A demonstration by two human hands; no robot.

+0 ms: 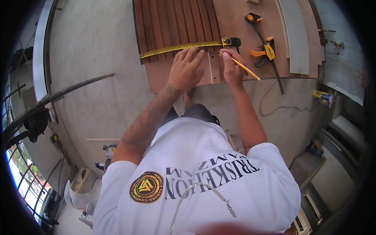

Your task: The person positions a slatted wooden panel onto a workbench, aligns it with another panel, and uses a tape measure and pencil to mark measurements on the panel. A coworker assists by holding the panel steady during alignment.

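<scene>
A yellow tape measure (176, 48) is stretched across a panel of dark brown wooden slats (168, 23), its black-and-yellow case (231, 42) at the right. My left hand (186, 67) lies at the tape's lower edge, fingertips against or just beside it; its fingers are extended and it grips nothing visible. Just below the case, my right hand (234, 69) pinches a yellow pencil (247, 70). The pencil's tip points up and left, close to the right end of the blade; its eraser end slants down to the right.
Two black-and-orange clamp parts, a bar clamp (268, 53), lie on the brown work board (231, 19) to the right. Farther right rests a pale plank (293, 39). A thin cord (274, 113) curls on the floor. A dark curved bar (78, 88) juts in from the left.
</scene>
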